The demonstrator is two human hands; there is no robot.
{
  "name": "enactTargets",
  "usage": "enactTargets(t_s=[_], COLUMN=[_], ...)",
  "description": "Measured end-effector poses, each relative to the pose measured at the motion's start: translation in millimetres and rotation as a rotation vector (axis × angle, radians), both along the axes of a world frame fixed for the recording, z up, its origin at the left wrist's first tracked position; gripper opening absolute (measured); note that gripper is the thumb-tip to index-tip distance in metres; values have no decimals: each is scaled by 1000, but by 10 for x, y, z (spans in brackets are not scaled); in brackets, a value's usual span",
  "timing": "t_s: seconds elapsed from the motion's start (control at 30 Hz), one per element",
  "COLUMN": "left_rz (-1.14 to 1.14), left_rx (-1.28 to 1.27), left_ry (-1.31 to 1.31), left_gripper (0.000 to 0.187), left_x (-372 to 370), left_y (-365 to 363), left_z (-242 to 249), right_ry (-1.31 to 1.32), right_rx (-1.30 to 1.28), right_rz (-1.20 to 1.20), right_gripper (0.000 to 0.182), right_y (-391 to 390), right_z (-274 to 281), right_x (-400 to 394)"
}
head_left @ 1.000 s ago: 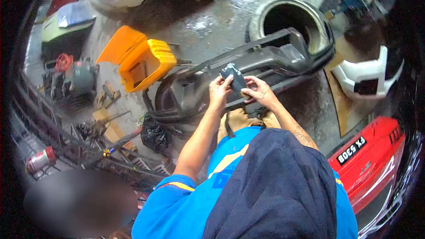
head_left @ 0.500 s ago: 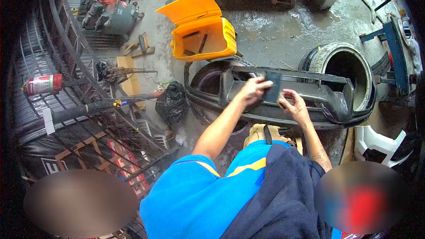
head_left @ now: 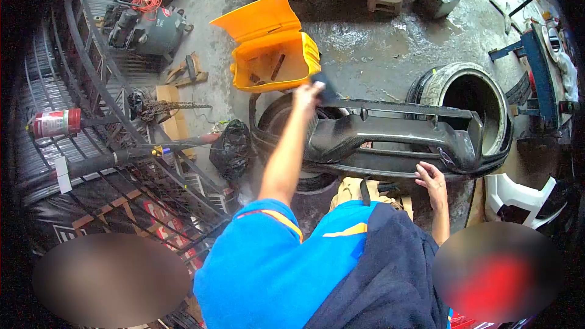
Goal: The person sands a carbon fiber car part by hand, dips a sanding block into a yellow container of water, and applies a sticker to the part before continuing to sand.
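My left hand (head_left: 308, 96) is closed on a dark flat block (head_left: 326, 89), held just below and right of the yellow bin (head_left: 309, 53), over the upper edge of a black car bumper (head_left: 378, 129). The bin's lid (head_left: 259, 18) is flung back, and a few dark pieces lie inside it. My right hand (head_left: 432, 181) is apart from it, with fingers spread and nothing in them, near the bumper's lower edge.
Tyres (head_left: 440, 82) stand behind the bumper at right, beside a blue metal stand (head_left: 536, 79). A white bumper part (head_left: 521, 198) lies lower right. At left are a black bag (head_left: 231, 149), metal racks, a red cylinder (head_left: 58, 123) and a compressor (head_left: 159, 30).
My left hand has moved left and up toward the bin with the dark block. My right hand has come away from the block, down and to the right, and opened.
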State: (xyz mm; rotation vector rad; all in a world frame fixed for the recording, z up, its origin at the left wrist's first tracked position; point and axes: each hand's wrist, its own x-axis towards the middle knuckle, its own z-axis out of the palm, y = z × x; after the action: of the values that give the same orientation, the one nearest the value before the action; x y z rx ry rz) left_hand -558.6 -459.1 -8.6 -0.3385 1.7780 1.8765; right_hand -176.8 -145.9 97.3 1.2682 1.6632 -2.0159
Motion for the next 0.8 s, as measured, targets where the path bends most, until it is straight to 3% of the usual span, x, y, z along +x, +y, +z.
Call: enactTargets(t_s=[0.03,0.07,0.1,0.13,0.23,0.3,0.33,0.37,0.47,0.5,0.53,0.57,0.6,0.67,0.7,0.73,0.77,0.8], left_rz=[-151,-217,-330,-427,-486,-620,-502,-471,-192,-19,157,215,218,54,-150,-478,-676,-734], left_rx=[-154,-19,-38,-15,202,118,126,-47,-138,-146,-126,-314,-652,-1110,-1312,-1637,-1718,-1741], left_ry=[-1,-59,-138,-58,-71,-130,-57,317,424,427,597,594,717,647,748,595,573,412], left_gripper=[32,28,27,27,28,33,35,36,18,14,12,10,11,19,22,25,27,30], left_x=[363,629,893,1138,1732,1755,1656,1407,240,-142,-541,-926,-1332,-1734,-1911,-2026,-2061,-2225], left_y=[361,629,862,1046,1412,1374,1286,1095,192,-133,-465,-769,-1179,-1528,-1718,-1781,-1852,-1991], left_z=[485,392,552,467,518,359,407,238,211,23,-240,-287,-670,-658,-787,-840,-904,-1273], right_ry=[-3,63,128,160,192,228,191,154,94,66,-28,-124,-158,-252,-305,-375,-396,-451], right_rx=[-2,-26,-52,-145,-220,-164,-54,56,226,274,353,433,383,426,517,485,419,413], right_rz=[10,-42,-93,-130,-141,-140,-71,-5,50,67,95,120,62,-14,-28,-65,-45,-74], right_gripper=[48,50,52,56,40,25,23,23,22,22,24,26,29,34,36,30,23,22], right_y=[-40,-111,-186,-240,-338,-400,-361,-318,-167,-5,158,265,307,384,475,595,735,679], right_z=[-21,-38,-49,11,-141,-198,-210,-205,-158,-291,-391,-439,-348,-223,-274,-334,-346,-174], right_x=[-74,-176,-300,-444,-745,-859,-858,-814,-554,-318,-41,207,334,673,907,1153,1372,1248])
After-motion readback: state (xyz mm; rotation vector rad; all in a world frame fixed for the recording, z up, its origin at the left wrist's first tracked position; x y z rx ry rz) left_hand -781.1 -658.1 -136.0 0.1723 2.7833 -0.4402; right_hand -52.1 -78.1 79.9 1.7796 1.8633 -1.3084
